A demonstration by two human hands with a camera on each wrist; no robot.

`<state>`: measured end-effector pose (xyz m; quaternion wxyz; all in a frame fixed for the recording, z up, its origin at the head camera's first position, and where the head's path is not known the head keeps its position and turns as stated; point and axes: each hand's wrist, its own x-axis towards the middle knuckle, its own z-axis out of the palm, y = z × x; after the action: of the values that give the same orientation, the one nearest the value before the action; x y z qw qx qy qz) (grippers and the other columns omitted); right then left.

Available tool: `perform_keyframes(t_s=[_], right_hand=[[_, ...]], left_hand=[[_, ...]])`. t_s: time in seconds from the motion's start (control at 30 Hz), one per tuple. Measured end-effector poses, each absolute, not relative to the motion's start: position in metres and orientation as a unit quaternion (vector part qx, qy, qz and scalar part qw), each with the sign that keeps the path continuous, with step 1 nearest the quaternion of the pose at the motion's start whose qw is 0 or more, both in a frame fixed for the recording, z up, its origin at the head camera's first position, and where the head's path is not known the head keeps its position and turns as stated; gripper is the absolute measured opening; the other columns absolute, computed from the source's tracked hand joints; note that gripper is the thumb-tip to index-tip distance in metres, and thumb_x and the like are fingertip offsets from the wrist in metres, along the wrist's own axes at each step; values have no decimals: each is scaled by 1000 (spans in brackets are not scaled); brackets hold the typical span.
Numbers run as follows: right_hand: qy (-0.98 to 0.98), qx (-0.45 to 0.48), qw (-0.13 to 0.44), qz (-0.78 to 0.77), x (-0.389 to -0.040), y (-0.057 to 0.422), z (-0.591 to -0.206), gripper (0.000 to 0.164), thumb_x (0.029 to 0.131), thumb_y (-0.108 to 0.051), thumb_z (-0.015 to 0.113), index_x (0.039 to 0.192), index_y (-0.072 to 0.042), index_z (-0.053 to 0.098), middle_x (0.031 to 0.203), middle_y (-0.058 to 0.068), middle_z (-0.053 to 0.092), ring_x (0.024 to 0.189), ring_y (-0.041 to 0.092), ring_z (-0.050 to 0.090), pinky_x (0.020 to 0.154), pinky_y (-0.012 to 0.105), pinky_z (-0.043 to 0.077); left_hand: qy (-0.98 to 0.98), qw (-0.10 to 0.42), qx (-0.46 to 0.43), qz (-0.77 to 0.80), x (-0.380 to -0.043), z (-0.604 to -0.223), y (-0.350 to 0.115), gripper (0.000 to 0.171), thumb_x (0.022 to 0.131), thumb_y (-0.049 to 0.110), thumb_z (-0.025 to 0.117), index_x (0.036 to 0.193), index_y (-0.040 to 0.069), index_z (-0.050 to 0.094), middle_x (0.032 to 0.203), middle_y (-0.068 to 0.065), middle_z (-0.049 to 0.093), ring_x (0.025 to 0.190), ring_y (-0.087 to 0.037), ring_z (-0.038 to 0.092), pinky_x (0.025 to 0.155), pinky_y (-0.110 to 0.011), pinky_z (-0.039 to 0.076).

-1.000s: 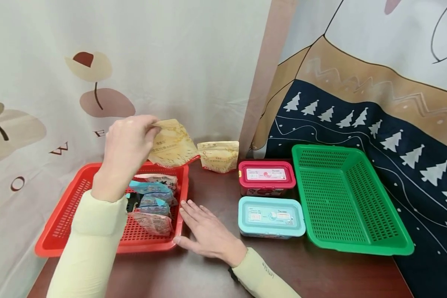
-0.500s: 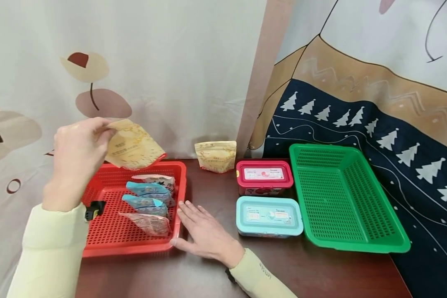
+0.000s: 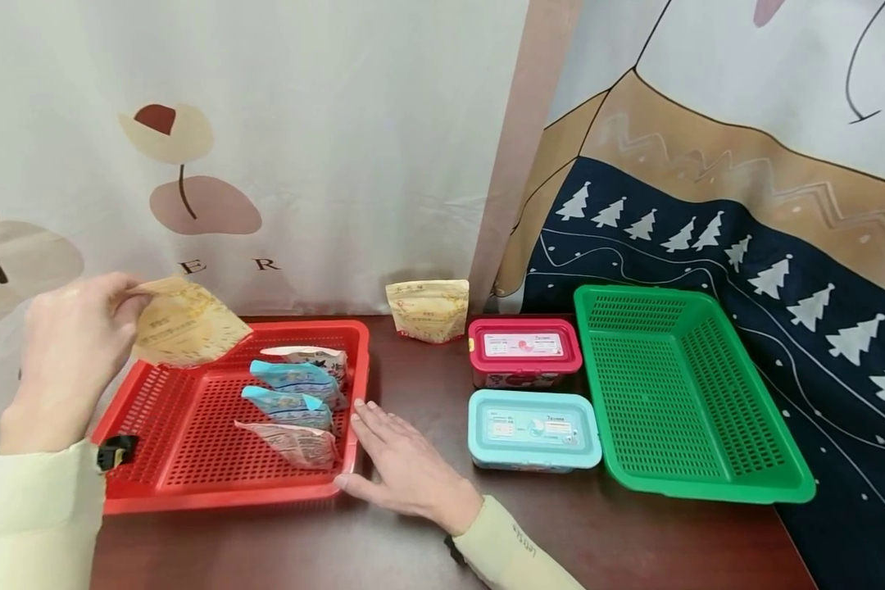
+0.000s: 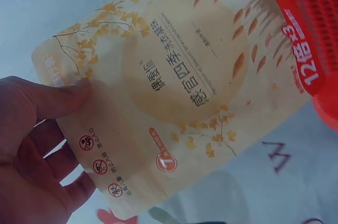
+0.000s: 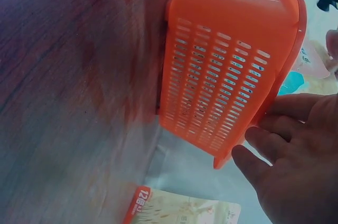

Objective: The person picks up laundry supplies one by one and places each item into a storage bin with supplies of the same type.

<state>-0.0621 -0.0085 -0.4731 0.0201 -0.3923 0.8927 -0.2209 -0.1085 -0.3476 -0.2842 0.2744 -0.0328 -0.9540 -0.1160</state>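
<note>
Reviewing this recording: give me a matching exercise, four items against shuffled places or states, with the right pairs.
Items
1. Left hand
2. Right hand
3. Light-blue lidded plastic box
4. Green rectangular plastic basket

Places or states
A. At the red slotted plastic basket's rim
B. Rightmost on the brown table
C. Pinching a pale-yellow printed pouch
D. Directly in front of the crimson lidded plastic box

Pairs: 1-C, 2-A, 3-D, 4-B

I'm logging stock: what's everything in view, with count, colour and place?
Table: 1, brown, below
Red basket: 1, red, left
Blue packs: 2, blue, in red basket
Pale packs: 2, pinkish, flanking those
Green basket: 1, green, right
Tubs: 2, pink and blue, between baskets
Pouches: 2, yellow, one held, one at table's back
Cloth: count unclear, mixed, behind
Sleeves: 2, pale yellow, foreground
Wrist devices: 2, black, cuffs
Left grip: 1, bare, pinching a pouch
Right grip: 1, bare, at red basket's rim
</note>
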Motion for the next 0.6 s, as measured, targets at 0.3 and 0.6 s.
perform_keyframes(t_s=[0.3,0.6], right_hand=[[895,-392,16,-210,-62,-7,-472,85,104,-70,30,161,-8,34,170,4,21,157,18,18,123,37,24],[896,-392,15,-209,-62,-10,-473,85,104,-69,29,161,-7,34,170,5,21,156,20,22,123,36,25]], left_hand=[[-976,197,-14,-94,-105,-310,-369,6,92,-3,70,97,-7,68,88,-33,67,70,-55,58,60,-67,41],[-980,163,-63,-97,-112,-342,-383,13,86,-7,72,99,-8,70,90,-32,69,76,-55,62,66,-67,44]])
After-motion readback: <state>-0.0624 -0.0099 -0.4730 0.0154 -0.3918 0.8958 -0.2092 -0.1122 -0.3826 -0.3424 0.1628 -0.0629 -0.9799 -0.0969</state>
